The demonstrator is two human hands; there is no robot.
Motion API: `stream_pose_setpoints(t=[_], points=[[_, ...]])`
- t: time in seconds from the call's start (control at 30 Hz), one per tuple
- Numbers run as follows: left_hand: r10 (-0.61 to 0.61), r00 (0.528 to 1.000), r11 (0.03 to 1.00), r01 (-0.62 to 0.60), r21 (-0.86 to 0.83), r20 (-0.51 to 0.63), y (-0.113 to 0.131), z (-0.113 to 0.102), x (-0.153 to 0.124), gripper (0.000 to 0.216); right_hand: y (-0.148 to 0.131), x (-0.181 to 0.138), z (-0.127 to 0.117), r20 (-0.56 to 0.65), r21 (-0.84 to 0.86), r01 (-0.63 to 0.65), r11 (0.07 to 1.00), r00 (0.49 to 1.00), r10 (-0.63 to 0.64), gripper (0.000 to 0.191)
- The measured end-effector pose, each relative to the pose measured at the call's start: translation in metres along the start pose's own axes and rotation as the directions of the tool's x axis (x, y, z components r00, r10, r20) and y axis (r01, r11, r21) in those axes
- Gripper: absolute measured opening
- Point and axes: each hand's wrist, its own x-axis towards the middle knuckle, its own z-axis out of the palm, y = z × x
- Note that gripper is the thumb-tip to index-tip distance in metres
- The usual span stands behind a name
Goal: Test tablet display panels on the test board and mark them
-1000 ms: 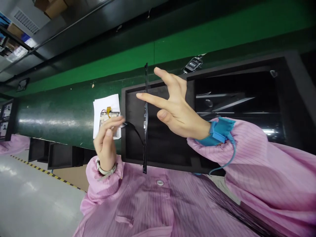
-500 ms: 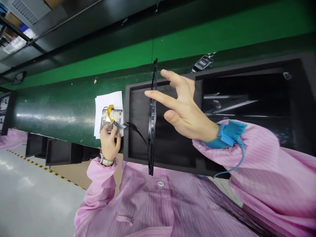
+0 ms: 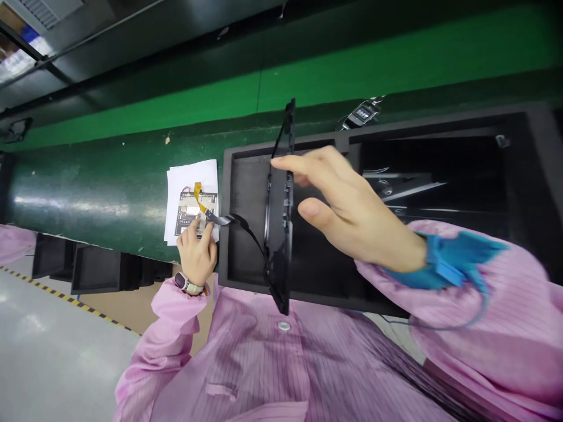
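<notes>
Circuit board, black and rectangular (image 3: 192, 210), lies under the unclenched left hand (image 3: 197, 258), presumably for steadying; the curved right hand (image 3: 343, 202), grasp unclear, may prop a thin black panel (image 3: 278, 220) upright.

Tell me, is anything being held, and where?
I can't tell. The left hand touches the circuit board on its near side; the right hand has a finger overlapping the black panel.
</notes>
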Motion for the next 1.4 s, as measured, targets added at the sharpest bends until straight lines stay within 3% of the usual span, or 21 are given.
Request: stream_pose_setpoints(t=[0.1, 0.23, 0.4, 0.5, 0.57, 0.67, 0.73, 0.83, 0.93, 1.1, 1.4], points=[[-0.044, 0.996, 0.994, 0.035, -0.107, -0.077, 0.001, 0.002, 0.000, 0.045, -0.012, -0.012, -0.018, 0.073, 0.130, -0.241, 0.962, 0.970, 0.233, 0.058], [-0.114, 0.983, 0.960, 0.073, -0.269, -0.140, -0.001, 0.003, -0.002, 0.040, -0.008, -0.029, -0.029, 0.071, 0.249, -0.476, 0.843, 0.877, 0.474, 0.067], [-0.264, 0.959, 0.799, 0.157, -0.580, -0.105, -0.008, -0.010, 0.014, 0.040, 0.031, -0.049, -0.002, 0.132, 0.316, -0.533, 0.785, 0.844, 0.520, 0.084], [-0.142, 0.974, 0.840, 0.025, -0.542, -0.175, -0.015, -0.016, 0.037, 0.044, 0.047, -0.057, 0.012, 0.143, 0.137, -0.566, 0.813, 0.824, 0.549, 0.083], [-0.007, 0.988, 0.890, -0.065, -0.450, -0.156, -0.021, -0.016, 0.052, 0.042, 0.043, -0.059, 0.013, 0.100, -0.106, -0.536, 0.838, 0.832, 0.545, 0.078], [0.122, 0.989, 0.903, -0.147, -0.403, -0.087, -0.031, -0.010, 0.067, 0.037, 0.019, -0.051, 0.012, -0.014, -0.520, -0.358, 0.775, 0.911, 0.412, 0.054], [0.172, 0.983, 0.888, -0.181, -0.424, -0.059, -0.036, -0.006, 0.071, 0.035, 0.001, -0.038, 0.017, 0.013, -0.615, -0.218, 0.757, 0.958, 0.287, 0.044], [0.223, 0.975, 0.857, -0.204, -0.473, -0.016, -0.038, -0.003, 0.074, 0.033, -0.016, -0.011, 0.041, 0.222, -0.471, -0.025, 0.882, 0.964, 0.146, 0.039], [0.262, 0.965, 0.827, -0.228, -0.514, -0.007, -0.036, -0.003, 0.075, 0.030, -0.021, 0.016, 0.074, 0.361, -0.295, -0.014, 0.955, 0.924, 0.125, 0.029], [0.294, 0.956, 0.817, -0.246, -0.522, 0.008, -0.031, -0.003, 0.074, 0.033, -0.019, 0.031, 0.110, 0.316, -0.245, -0.122, 0.962, 0.928, 0.198, 0.020], [0.264, 0.961, 0.804, -0.267, -0.532, -0.084, -0.028, 0.004, 0.077, 0.042, -0.017, 0.029, 0.123, 0.184, -0.180, -0.163, 0.970, 0.963, 0.196, 0.021]])
